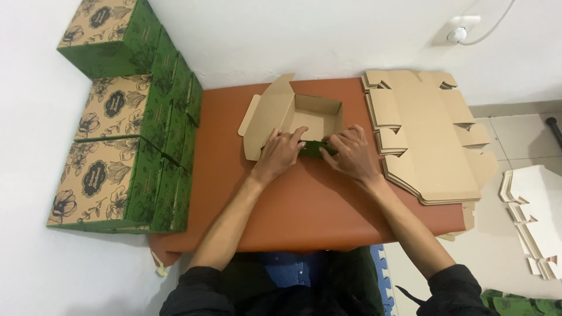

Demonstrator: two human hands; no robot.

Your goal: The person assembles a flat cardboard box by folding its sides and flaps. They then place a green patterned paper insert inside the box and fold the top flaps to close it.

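The half-folded brown cardboard box with a green printed outside [313, 120] sits open-topped on the rust-brown padded counter [304, 205], its near wall running left to right, right under both grips. The left hand [281, 151] and right hand [350, 151] meet on that green front flap, fingers pressed down over its edge, equally near. A stack of flat brown cardboard blanks [424, 137] lies just right; finished green floral boxes [126, 123] stand stacked at left.

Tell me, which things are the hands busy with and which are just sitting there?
In use: left hand and right hand pressing the near wall of the half-folded box.
Sitting by: flat cardboard stack, finished green flowered boxes, white flat sheets, wall socket.
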